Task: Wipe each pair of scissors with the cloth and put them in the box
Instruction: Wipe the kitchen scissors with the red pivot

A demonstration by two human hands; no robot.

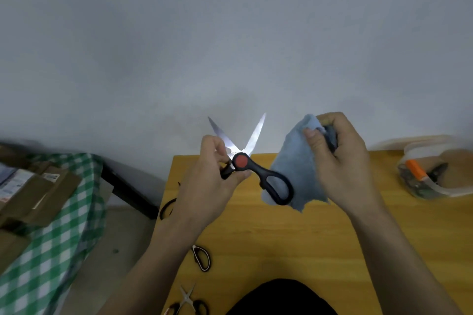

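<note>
- Nearest the camera, a dark garment (pixel 279 296) fills the bottom edge, and just left of it small silver scissors (pixel 188 300) lie with blades spread on the wooden table (pixel 294 238).
- Left hand (pixel 217 181): fingers curled round one black handle of the kitchen scissors (pixel 252 163), thumb pressed just below the red pivot. It holds them up over the far edge of the table.
- From those fingers the two steel blades splay wide, tips pointing up toward the grey wall (pixel 230 33); the free handle loop sticks out to the right, overlapping the cloth.
- Right hand (pixel 337 158): fingers and thumb clenched on a bunch of the blue cloth (pixel 294 169), which hangs down from the grip and spreads toward the scissors. Cloth and blades are apart; only the free handle loop lies in front of the cloth.
- Under the left forearm, a black-and-white scissor handle (pixel 202 258) lies on the table; farther left of the wrist, a black handle loop (pixel 167 208) peeks out at the table's edge.
- Well right of the right hand, a clear plastic box (pixel 432 174) stands on the far right of the table, holding an orange-handled tool and other dark pieces I cannot make out.
- Off to the far left, brown cardboard parcels (pixel 33 186) rest on a green checked cloth (pixel 64 233).
</note>
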